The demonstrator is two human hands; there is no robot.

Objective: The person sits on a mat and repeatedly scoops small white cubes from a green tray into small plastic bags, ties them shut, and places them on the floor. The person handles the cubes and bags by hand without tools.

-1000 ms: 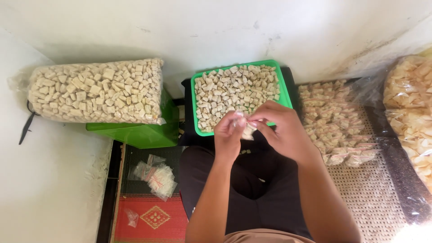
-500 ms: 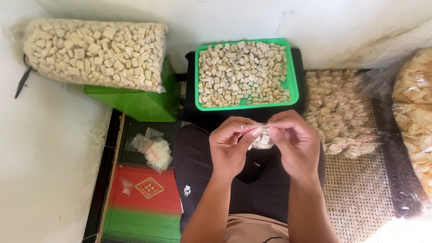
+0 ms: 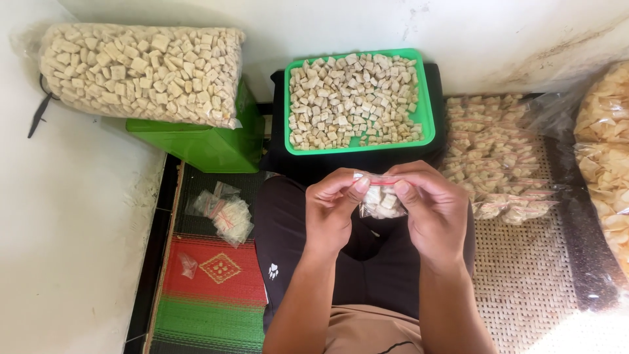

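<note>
Pinched between left hand (image 3: 334,210) and right hand (image 3: 432,210): small clear plastic bag (image 3: 380,200) of pale cubes, red-striped top edge gripped by fingertips, above the lap. Behind, shallow green tray (image 3: 427,111) heaped with rough beige cubes.

A scuffed, off-white plastered wall (image 3: 341,26) is running across the top, and a pale smooth wall (image 3: 65,229) is filling the left side. Below it, a red and green striped woven floor mat (image 3: 216,295) is lying beside a beige woven rattan mat (image 3: 524,288). Bright sunlight is falling across the lower right corner of the rattan.
</note>
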